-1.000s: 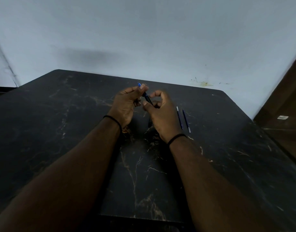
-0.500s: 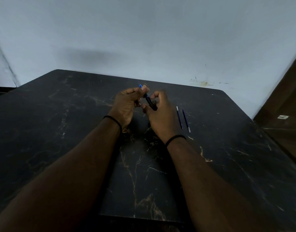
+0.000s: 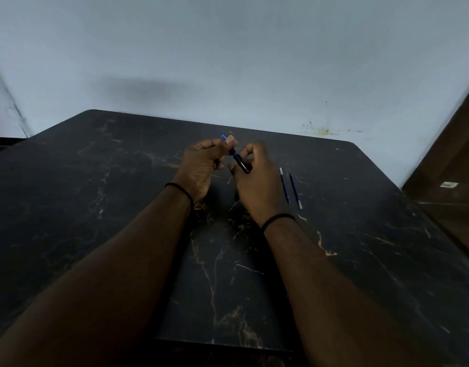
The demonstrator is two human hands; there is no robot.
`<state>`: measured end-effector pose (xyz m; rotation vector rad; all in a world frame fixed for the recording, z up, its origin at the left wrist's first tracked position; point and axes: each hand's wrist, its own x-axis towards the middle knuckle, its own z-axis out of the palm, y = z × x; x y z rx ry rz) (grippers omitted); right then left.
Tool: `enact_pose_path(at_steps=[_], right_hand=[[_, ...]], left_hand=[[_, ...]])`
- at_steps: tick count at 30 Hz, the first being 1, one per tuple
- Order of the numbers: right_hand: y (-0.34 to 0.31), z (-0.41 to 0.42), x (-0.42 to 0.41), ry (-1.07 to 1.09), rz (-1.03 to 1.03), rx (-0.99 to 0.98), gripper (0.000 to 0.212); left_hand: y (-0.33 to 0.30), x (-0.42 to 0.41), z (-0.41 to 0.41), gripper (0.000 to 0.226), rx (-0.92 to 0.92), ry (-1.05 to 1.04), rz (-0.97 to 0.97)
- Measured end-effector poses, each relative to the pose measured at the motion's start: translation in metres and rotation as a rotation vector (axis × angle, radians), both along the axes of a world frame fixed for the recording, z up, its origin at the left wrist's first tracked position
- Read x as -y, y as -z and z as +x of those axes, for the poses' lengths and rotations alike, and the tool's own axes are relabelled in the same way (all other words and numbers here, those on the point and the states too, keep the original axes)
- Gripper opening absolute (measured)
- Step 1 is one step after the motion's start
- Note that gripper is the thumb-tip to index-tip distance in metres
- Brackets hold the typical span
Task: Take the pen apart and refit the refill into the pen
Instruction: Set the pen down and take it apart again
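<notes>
Over a black marble-patterned table (image 3: pixel 122 207) with pale veins, a person holds a dark pen (image 3: pixel 238 161) between both hands. The left hand (image 3: pixel 201 165) pinches its blue far end; the right hand (image 3: pixel 257 178) curls round the near end of the barrel. Two thin refills (image 3: pixel 284 185) lie side by side on the table just right of the hands. A pale blue-grey wall (image 3: pixel 228 49), stained low at right, stands behind; brown wood (image 3: pixel 450 165) fills the far-right edge.

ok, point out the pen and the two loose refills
pen (image 3: pixel 240 163), head view, black barrel between the hands
left refill (image 3: pixel 284 187), head view, mid shaft
right refill (image 3: pixel 295 190), head view, mid shaft
</notes>
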<state>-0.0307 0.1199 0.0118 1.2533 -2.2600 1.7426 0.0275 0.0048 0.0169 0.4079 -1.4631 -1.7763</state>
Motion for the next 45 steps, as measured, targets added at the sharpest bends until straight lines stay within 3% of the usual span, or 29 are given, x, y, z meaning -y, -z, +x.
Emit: enact_pose_path(at_steps=[6,9,13,21,27,29,34,37,45], right_hand=[[-0.003,-0.001,0.004,0.068,0.174,-0.022,0.041],[-0.003,-0.004,0.004,0.05,0.169,-0.04,0.035],[-0.001,-0.003,0.001,0.008,0.058,-0.012,0.009],[0.003,-0.005,0.0,0.007,0.066,-0.083,0.012],[0.006,-0.009,0.0,0.093,0.098,-0.184,0.019],[0.008,-0.01,0.001,0.123,0.075,-0.162,0.021],[0.008,-0.01,0.002,0.164,0.032,-0.145,0.022],[0.008,-0.009,0.002,0.159,0.047,-0.136,0.024],[0.005,-0.007,0.0,0.104,0.066,-0.08,0.022]], left_hand=[[0.0,0.001,0.002,0.012,0.005,-0.011,-0.025],[0.0,0.002,0.001,0.012,0.006,-0.019,-0.012],[0.0,0.004,0.002,0.013,0.005,-0.037,-0.002],[-0.006,0.0,0.004,0.011,-0.035,-0.097,0.033],[-0.01,0.013,0.01,0.027,-0.031,-0.351,0.133],[-0.008,0.02,0.009,0.03,0.046,-0.467,0.108],[0.012,0.025,0.009,0.043,0.535,-0.606,-0.371],[0.015,0.023,0.01,0.047,0.707,-0.665,-0.57],[0.013,0.025,0.007,0.036,0.985,-0.667,-0.742]])
